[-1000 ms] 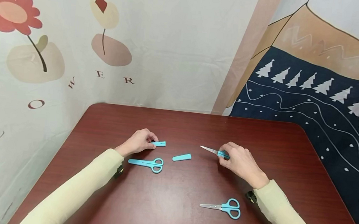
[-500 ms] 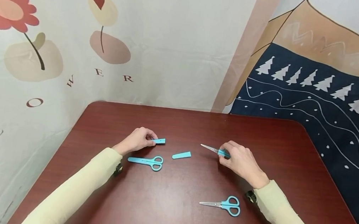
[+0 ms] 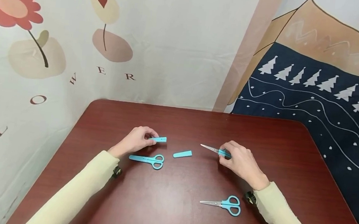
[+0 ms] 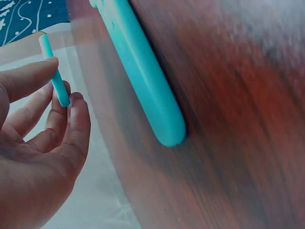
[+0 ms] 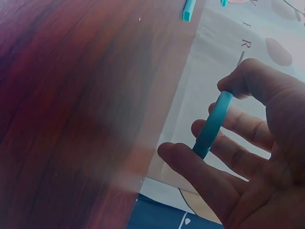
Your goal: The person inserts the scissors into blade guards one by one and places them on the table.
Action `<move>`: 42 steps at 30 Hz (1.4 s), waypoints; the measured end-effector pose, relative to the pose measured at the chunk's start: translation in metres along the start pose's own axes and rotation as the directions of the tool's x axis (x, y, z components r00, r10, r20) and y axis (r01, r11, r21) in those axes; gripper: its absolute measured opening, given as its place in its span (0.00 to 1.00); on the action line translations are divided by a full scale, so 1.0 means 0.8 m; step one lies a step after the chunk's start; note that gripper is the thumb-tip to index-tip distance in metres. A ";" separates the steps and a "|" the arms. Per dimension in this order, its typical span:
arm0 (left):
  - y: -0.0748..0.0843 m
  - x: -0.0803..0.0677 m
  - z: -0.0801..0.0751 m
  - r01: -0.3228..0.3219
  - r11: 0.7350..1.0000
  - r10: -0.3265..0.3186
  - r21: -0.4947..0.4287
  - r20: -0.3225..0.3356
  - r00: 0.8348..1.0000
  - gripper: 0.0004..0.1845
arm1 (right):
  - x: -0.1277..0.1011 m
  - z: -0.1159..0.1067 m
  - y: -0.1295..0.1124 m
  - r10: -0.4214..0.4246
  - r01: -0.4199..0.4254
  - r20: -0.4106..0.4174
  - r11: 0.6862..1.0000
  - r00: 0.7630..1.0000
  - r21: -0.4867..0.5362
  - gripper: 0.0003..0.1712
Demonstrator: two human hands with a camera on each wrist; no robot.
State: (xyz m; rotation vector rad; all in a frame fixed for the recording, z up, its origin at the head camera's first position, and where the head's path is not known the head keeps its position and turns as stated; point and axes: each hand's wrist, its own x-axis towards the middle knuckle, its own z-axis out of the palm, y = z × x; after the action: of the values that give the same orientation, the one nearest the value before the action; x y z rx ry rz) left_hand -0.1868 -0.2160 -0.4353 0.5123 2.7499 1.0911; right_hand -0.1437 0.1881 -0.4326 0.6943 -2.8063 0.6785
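Between thumb and fingers, my left hand (image 3: 138,138) pinches a turquoise scissors cover (image 3: 161,139), its flat end pointing right; the left wrist view shows the cover (image 4: 58,86) tilted in the fingertips. My right hand (image 3: 241,158) holds a pair of scissors (image 3: 209,148) by the turquoise handles, bare blades together and pointing left. In the right wrist view a handle (image 5: 213,125) sits between thumb and fingers. A loose turquoise cover (image 3: 182,154) lies on the table between the hands. Below my left hand lies a covered pair of scissors (image 3: 146,160), handles to the right.
Another pair of scissors (image 3: 221,204) with bare blades lies nearer the front, left of the right wrist. The brown table (image 3: 170,221) ends at a printed cloth backdrop (image 3: 178,55). Both wrists carry dark devices.
My left hand has shifted slightly with the cover, which is raised a little from the table. The right hand keeps its hold on the scissors in nearly the same place.
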 end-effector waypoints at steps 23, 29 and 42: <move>0.041 -0.036 0.014 -0.057 0.996 0.048 -0.075 -0.113 0.992 0.07 | -0.004 -0.001 -0.010 0.002 0.000 -0.044 1.000 0.999 0.031 0.09; 0.051 -0.044 0.020 -0.072 0.996 0.065 -0.050 -0.137 0.988 0.08 | -0.003 0.002 -0.016 0.004 -0.001 -0.051 0.999 0.999 0.045 0.08; 0.075 -0.056 0.033 -0.120 0.987 0.098 -0.104 -0.189 0.977 0.09 | -0.004 0.001 -0.033 -0.008 0.010 -0.036 0.998 0.999 0.068 0.09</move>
State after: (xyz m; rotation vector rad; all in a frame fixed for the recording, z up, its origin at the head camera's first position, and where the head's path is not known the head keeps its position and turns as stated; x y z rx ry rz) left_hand -0.1228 -0.1745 -0.4133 0.5803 2.8199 1.3794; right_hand -0.1286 0.1684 -0.4235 0.6993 -2.7576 0.7804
